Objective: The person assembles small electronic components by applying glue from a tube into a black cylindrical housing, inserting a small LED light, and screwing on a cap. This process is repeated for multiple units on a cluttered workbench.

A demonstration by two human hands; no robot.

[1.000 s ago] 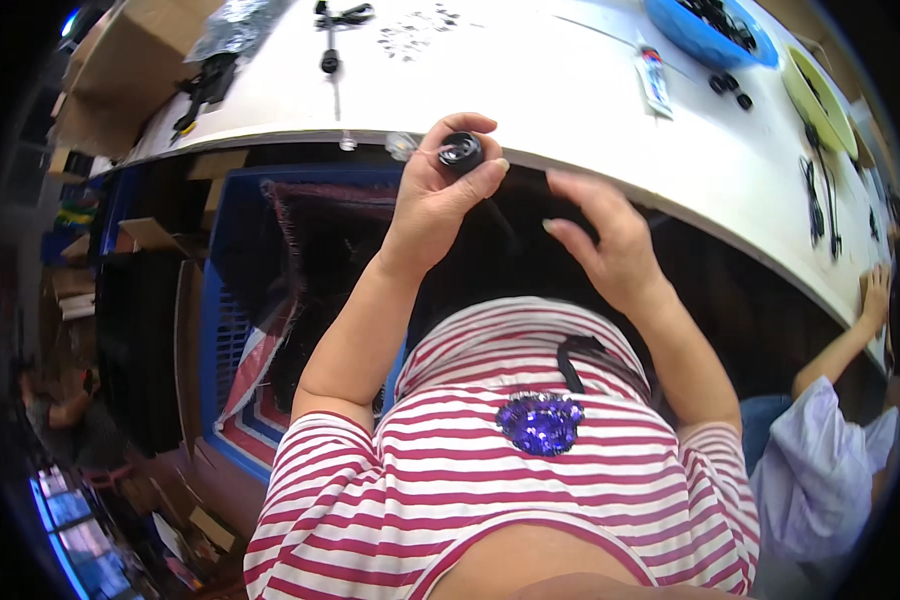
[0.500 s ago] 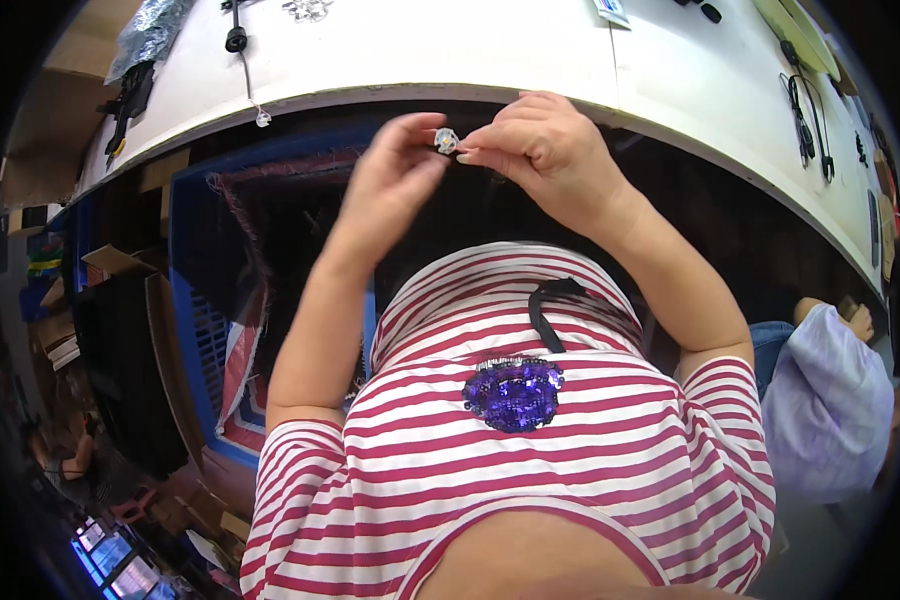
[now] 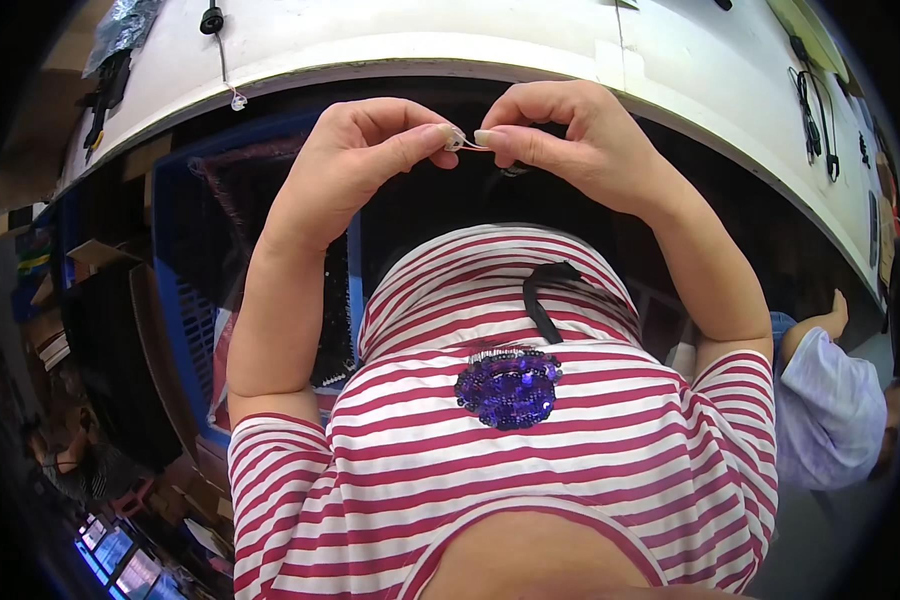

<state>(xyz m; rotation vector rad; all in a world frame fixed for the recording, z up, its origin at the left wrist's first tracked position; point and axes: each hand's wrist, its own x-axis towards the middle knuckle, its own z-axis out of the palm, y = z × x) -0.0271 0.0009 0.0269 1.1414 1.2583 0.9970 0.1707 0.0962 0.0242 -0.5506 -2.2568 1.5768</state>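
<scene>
My left hand (image 3: 360,150) pinches a small whitish translucent part (image 3: 455,140) between thumb and forefinger. Thin light and orange-red wires (image 3: 476,147) run from this part to my right hand (image 3: 575,140), whose thumb and forefinger are closed on them. Both hands are in the air just before the near edge of the white table (image 3: 410,55), above my lap. The fingertips cover much of the part, so its exact kind is unclear.
On the table, a black cord (image 3: 212,22) ends in a small white piece (image 3: 238,102) by the front edge. Black cables (image 3: 815,120) lie at right. Below, a blue crate (image 3: 175,270) stands at left. Another person (image 3: 832,400) is at far right.
My left hand has turned and closed its thumb and finger on the part. My right hand has shifted right, and wires now show between the hands. The view has shifted a little.
</scene>
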